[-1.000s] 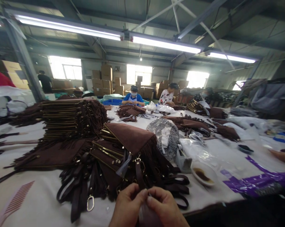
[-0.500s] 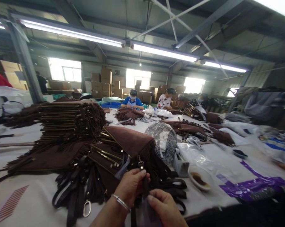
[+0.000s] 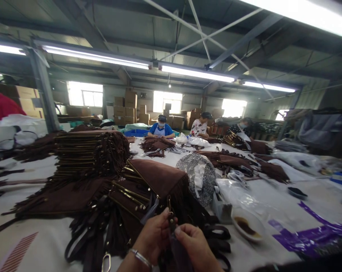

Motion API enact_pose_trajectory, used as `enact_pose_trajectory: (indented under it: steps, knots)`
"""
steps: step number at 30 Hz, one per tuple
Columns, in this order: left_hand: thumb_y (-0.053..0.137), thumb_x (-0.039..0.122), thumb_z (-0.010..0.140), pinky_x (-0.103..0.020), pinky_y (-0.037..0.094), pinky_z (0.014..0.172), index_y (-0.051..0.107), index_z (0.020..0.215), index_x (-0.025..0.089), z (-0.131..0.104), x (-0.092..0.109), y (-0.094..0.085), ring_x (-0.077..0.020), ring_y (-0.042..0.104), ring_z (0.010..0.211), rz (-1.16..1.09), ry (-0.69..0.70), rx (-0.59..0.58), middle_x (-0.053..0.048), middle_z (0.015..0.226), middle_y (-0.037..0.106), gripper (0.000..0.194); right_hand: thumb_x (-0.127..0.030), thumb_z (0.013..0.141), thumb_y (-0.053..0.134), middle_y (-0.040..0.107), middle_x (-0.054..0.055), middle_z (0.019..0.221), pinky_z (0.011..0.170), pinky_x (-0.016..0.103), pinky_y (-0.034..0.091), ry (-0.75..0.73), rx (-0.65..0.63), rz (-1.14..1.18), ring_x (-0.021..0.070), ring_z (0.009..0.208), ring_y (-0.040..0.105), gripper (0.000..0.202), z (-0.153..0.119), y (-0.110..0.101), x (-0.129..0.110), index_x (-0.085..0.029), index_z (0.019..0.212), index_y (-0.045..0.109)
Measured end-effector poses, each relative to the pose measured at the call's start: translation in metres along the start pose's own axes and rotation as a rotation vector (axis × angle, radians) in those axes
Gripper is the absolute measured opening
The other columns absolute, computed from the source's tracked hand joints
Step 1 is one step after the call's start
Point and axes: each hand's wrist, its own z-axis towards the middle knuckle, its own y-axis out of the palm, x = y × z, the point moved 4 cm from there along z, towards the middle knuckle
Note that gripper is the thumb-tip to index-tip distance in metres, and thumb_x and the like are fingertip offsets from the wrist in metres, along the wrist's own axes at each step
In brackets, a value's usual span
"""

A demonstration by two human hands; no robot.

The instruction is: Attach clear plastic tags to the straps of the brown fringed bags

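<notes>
My left hand (image 3: 153, 235), with a silver bangle at the wrist, is closed on a dark brown strap (image 3: 171, 223) just below its metal clasp. My right hand (image 3: 194, 241) pinches the same strap slightly lower, where a thin translucent plastic wrap (image 3: 180, 252) covers it. The clasp hangs from the corner of a brown fringed bag (image 3: 161, 174) with a gold zip edge. Under that bag lie more bags with gold zips (image 3: 129, 193). Loose dark straps (image 3: 98, 232) spread to the left of my hands, one ending in a gold oval ring (image 3: 106, 262).
A tall stack of bags (image 3: 77, 151) stands left. To the right are a speckled round object (image 3: 184, 166), a grey box (image 3: 224, 209), a white dish of brown liquid (image 3: 257, 237) and purple packaging (image 3: 309, 236). Co-workers (image 3: 161, 129) sit across the table.
My right hand has moved up the strap, closer to the clasp and to my left hand. The camera view has shifted slightly, so the scene sits lower.
</notes>
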Motion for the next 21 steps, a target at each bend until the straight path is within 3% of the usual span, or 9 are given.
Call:
enact_pose_trajectory:
  steps: [9, 15, 21]
  knots:
    - [0.072, 0.027, 0.076, -0.028, 0.054, 0.066, 0.065, 0.083, 0.013, 0.007, 0.010, 0.015, -0.0185, 0.069, 0.076, 0.014, 0.147, 0.076, -0.010, 0.088, 0.074, 0.017, -0.058, 0.065, 0.074, 0.059, 0.002, 0.060, 0.054, 0.023, 0.039, -0.073, 0.074, -0.188, 0.0121, 0.057, 0.047, 0.049, -0.004, -0.024, -0.007, -0.011, 0.074, 0.071]
    - [0.077, 0.027, 0.071, -0.029, 0.054, 0.068, 0.068, 0.075, 0.012, 0.006, 0.012, 0.006, -0.0158, 0.065, 0.068, 0.050, 0.231, 0.125, -0.005, 0.069, 0.069, 0.018, -0.055, 0.072, 0.069, 0.066, 0.006, 0.068, 0.054, 0.024, 0.042, -0.161, 0.145, -0.156, 0.0154, 0.060, 0.053, 0.047, 0.002, 0.000, -0.034, -0.010, 0.082, 0.074]
    - [0.080, 0.037, 0.067, -0.028, 0.053, 0.067, 0.069, 0.078, 0.012, 0.006, 0.009, 0.004, -0.0163, 0.066, 0.068, 0.043, 0.233, 0.087, -0.006, 0.071, 0.070, 0.029, -0.047, 0.071, 0.069, 0.068, 0.007, 0.069, 0.059, 0.025, 0.047, -0.244, 0.242, -0.223, 0.0194, 0.066, 0.059, 0.037, 0.026, 0.012, -0.048, -0.011, 0.075, 0.074]
